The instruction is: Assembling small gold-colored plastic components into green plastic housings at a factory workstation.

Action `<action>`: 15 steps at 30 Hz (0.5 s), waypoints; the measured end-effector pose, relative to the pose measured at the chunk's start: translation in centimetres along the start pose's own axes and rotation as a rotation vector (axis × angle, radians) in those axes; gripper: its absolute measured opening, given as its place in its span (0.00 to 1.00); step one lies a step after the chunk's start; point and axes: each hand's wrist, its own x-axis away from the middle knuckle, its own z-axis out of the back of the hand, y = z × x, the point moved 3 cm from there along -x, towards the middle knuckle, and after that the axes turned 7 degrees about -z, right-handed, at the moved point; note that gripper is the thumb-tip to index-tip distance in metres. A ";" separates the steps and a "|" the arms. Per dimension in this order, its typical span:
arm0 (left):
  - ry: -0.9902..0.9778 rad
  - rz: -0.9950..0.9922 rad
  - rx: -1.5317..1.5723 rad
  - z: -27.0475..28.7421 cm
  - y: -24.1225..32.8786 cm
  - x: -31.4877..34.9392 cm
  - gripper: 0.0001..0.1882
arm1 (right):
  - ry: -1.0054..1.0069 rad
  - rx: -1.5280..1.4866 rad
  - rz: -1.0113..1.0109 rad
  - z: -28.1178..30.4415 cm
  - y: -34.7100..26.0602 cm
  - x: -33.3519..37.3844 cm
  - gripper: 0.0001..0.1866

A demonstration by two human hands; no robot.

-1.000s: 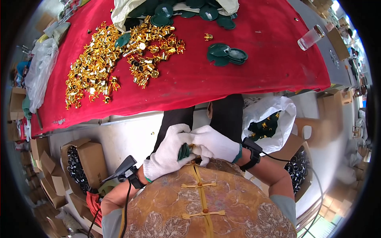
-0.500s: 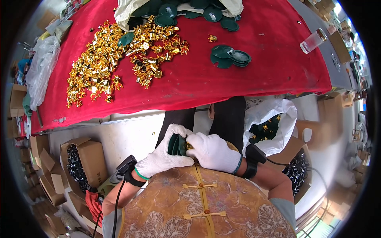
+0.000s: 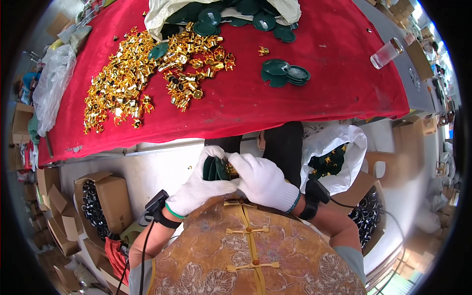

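Nearer the cloth (image 3: 246, 105) now: green discs (image 3: 211, 169)

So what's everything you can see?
Red cloth: one, red, upper middle
Gold pieces: many, gold, mostly cloth's left
Green discs: many, green, held and on cloth
Cream sack: one, cream, cloth's far side
Glass: one, clear, cloth's right
White bag: one, white, right
Boxes: several, brown, both sides
Plastic bundle: one, whitish, left
Apron: one, tan, lower middle
Wrist devices: two, black, lower middle
Left hand: one, white glove, around discs
Right hand: one, white glove, at gold pieces
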 end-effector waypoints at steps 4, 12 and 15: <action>-0.067 0.388 0.378 -0.6 0.9 0.7 0.35 | 0.033 0.154 0.229 -0.1 -0.3 0.6 0.23; -0.113 0.026 0.047 -0.8 -1.5 1.1 0.34 | -0.088 -0.188 -0.109 -2.1 0.5 1.2 0.15; -0.104 -0.144 -0.148 -1.1 -2.0 1.0 0.36 | -0.318 -0.857 -0.484 -2.4 1.8 0.7 0.11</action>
